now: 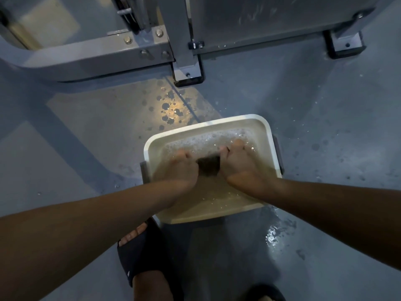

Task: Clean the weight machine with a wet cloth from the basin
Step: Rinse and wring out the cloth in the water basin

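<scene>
Wet floor [303, 94] | in basin [208, 123], left hand [180, 168] and right hand [238, 164] each grasp 1 end of cloth [208, 166], axis hand-to-hand | weight machine [184, 40] straight beyond basin.

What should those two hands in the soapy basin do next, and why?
Probably lift the dark cloth above the water and wring it: left hand and right hand both grip it in the sudsy basin, and the weight machine stands beyond.

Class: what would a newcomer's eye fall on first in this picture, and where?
The left hand and right hand grip a dark cloth in the foamy water of a white basin, centre frame. Beyond it, spilled drops glint on the floor near the grey weight machine.
</scene>
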Action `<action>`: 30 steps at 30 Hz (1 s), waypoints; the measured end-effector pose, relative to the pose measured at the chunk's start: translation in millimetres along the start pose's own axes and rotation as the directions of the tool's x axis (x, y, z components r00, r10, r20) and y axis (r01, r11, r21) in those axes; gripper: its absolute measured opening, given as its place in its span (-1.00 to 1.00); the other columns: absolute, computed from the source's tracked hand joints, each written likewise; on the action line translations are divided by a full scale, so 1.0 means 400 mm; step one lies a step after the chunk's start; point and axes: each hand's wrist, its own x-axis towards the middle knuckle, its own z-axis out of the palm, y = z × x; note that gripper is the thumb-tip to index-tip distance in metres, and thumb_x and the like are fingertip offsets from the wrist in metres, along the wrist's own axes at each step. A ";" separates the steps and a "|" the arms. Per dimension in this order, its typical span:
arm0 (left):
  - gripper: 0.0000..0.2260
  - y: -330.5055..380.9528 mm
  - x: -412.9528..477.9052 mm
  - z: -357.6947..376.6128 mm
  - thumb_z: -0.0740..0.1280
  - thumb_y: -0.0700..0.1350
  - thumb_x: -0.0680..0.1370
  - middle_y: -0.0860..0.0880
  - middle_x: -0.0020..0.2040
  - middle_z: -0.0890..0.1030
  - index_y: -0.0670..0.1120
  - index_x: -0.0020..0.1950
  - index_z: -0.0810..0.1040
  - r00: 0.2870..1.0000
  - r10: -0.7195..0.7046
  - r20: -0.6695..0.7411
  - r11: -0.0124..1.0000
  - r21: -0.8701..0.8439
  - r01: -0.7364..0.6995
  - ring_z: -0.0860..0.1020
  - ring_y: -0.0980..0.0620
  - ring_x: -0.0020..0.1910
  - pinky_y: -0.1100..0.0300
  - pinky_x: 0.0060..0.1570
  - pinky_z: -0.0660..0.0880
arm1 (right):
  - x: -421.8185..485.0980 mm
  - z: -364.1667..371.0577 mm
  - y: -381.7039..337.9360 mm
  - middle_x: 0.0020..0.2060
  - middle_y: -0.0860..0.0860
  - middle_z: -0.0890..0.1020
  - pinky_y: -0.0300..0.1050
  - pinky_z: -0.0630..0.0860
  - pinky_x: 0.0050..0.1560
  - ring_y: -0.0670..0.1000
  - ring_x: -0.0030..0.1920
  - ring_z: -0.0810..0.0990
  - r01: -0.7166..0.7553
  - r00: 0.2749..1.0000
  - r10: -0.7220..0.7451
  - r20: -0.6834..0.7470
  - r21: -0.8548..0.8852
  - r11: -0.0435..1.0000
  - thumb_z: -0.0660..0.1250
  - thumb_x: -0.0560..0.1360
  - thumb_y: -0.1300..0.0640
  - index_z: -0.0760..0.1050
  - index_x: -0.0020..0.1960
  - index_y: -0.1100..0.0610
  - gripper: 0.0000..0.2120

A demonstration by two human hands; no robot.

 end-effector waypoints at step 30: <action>-0.77 0.024 0.020 -0.089 0.17 -0.47 0.50 -0.14 -0.27 0.47 -0.16 -0.18 0.36 0.683 0.271 0.679 0.796 -0.557 0.238 0.45 -0.02 -0.28 0.14 -0.26 0.42 | -0.044 -0.088 0.022 -0.06 -0.13 0.60 -0.26 0.48 -0.22 -0.14 -0.13 0.58 0.238 0.912 -0.326 0.248 0.329 0.914 0.25 0.65 0.06 0.46 0.15 -0.16 -0.87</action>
